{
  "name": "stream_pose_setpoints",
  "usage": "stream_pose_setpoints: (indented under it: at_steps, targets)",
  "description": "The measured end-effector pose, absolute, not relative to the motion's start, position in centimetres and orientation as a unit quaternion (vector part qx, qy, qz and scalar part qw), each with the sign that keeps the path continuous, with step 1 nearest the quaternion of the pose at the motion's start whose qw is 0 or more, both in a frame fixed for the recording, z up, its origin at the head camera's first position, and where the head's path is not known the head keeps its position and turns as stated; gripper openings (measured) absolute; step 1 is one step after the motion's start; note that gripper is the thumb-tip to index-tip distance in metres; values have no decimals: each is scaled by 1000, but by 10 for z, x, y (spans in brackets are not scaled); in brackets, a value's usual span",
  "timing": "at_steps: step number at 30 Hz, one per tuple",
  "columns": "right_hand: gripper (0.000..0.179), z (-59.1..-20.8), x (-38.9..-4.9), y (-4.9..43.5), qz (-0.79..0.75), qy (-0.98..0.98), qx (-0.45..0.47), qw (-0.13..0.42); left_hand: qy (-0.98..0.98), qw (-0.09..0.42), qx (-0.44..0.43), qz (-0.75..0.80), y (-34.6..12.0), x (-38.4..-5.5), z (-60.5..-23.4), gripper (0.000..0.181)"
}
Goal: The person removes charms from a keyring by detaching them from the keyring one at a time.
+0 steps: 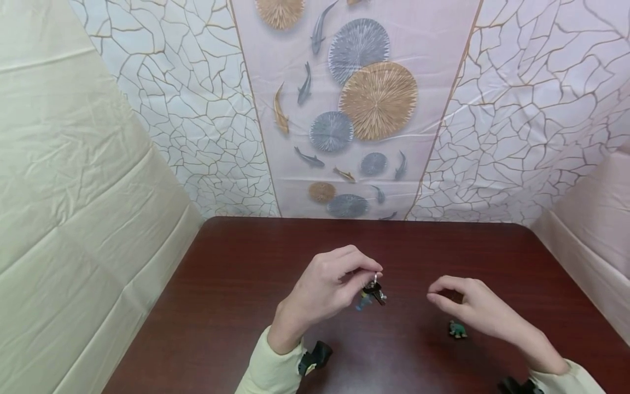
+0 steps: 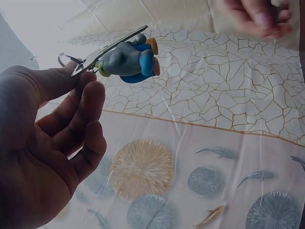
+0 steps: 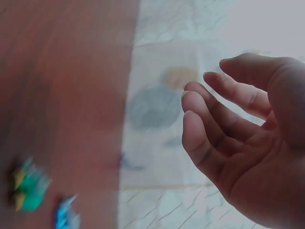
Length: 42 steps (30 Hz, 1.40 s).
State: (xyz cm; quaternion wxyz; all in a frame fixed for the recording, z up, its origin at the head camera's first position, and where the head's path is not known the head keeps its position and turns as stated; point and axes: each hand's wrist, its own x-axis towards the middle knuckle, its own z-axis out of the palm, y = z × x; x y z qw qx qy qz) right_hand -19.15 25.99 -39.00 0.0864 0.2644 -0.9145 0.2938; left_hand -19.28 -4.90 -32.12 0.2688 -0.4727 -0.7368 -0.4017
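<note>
A key ring (image 1: 375, 277) hangs above the middle of the table (image 1: 221, 284), bearing dark keys (image 1: 378, 296) and a small rounded figurine (image 2: 126, 59), smooth grey and blue with orange feet. The left hand (image 1: 327, 282) pinches the ring between thumb and forefinger, its remaining fingers loosely curled, the forearm slanting far and right. To the right, the right hand (image 1: 479, 306) is raised over the table, fingers gently bent, thumb apart from the fingertips. Near its thumb lies a bumpy green figurine (image 1: 458, 329). The table is glossy reddish-brown wood grain; beyond hangs creased cloth (image 1: 379, 101) printed with fish and discs.
</note>
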Motion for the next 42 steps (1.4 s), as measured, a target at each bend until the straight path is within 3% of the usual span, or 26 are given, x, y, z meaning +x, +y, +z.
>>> stream_pose_setpoints:
  at_steps: [6, 19, 31, 42]
  targets:
    - [22, -366, -189, 235, 302, -902, 288, 113, -739, 266, -475, -398, -50, -193, -321, 6]
    - [23, -343, -188, 206, 358, -868, 325, 117, -737, 265, -489, -383, -51, -193, -319, 8]
    - [24, -342, -184, 182, 439, -813, 378, 54, -745, 246, -476, -397, -49, -191, -321, 10]
    - [26, -344, -180, 174, 467, -792, 393, 35, -759, 244, -461, -391, -50, -192, -322, 10]
